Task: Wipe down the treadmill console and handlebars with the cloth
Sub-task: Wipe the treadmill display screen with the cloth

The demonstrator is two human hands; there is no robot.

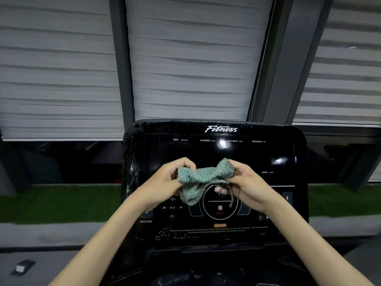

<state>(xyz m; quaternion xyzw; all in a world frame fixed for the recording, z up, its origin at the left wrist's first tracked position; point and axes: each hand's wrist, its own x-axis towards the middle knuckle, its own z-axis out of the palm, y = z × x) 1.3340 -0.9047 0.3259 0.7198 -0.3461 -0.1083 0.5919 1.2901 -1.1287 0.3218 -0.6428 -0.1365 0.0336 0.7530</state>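
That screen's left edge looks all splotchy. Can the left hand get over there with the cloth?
Probably yes. The left hand grips the cloth before the console, with nothing between it and the splotchy left edge. The right hand holds the cloth too and may need to let go.

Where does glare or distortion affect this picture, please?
Head view: two bright glare spots on the glossy console, by HEART RATE and above SPEED; same head view, the wide lens splays the window frames outward; the cloth looks sharp.
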